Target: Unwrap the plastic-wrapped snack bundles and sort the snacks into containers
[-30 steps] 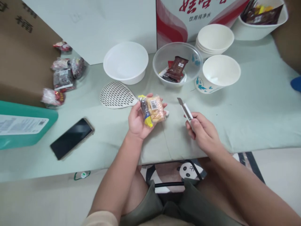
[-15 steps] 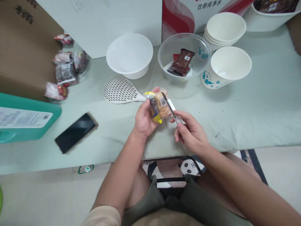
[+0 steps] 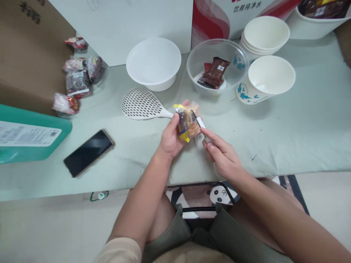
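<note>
My left hand is closed around a wrapped snack in clear film, with a yellow-and-dark wrapper on its left side. In my right hand is a small utility knife with a white part near its blade, the index finger stretched along it. The dark blade lies over the clear film near the printed label; whether it has cut in, I cannot tell. Just left of the snack, a white slotted skimmer rests on the table, its handle end hidden behind my left hand.
Behind my hands stand a white bowl and a clear bowl with wrapped snacks. Paper cups are to the right. At left are a phone, a green jug, several wrapped snacks and a cardboard box.
My right hand has brought the knife closer, so its blade now crosses the film over the snack instead of the edge. The left hand keeps its hold. The view has shifted slightly.
</note>
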`<state>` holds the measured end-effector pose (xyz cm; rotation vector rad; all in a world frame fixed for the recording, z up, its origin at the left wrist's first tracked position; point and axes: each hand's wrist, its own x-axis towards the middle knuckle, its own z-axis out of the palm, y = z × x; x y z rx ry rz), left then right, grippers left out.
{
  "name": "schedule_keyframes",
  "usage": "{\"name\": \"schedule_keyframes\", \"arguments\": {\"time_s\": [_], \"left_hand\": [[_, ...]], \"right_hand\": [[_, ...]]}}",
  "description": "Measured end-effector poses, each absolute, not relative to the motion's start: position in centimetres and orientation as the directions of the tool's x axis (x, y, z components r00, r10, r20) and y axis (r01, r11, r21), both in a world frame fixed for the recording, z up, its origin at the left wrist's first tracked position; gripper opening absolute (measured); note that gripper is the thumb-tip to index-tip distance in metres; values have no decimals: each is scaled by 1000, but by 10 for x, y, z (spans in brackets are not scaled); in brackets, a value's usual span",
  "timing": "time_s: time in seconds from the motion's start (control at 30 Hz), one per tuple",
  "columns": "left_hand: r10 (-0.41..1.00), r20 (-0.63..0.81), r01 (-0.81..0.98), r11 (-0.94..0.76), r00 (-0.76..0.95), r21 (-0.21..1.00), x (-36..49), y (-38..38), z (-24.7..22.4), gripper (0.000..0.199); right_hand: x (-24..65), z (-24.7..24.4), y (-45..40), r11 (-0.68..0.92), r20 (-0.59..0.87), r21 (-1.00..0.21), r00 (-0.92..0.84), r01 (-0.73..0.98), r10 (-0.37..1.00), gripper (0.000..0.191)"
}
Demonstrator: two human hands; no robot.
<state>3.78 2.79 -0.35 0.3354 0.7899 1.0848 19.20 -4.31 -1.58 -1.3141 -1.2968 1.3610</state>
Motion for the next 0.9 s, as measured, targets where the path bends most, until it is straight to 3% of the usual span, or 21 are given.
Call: {"name": "schedule_keyframes", "arguments": {"time_s": [0.5,0.77,0.9], "left_hand": [[883,-409,-702,441,229,559,31,31,-4,50],[899,-418,-682,387,130,621,29,33,3,50],[928,-369,-748,277,47,603,26,38,3,50]], "right_hand": [[187,-18,-50,-193,-189,-981,-190,-4,963,49],[184,-21,-53,-205,-203,-979,-223,15,953,50],[182,-23,-54,-227,-224,-974,-246,16,943,51]]}}
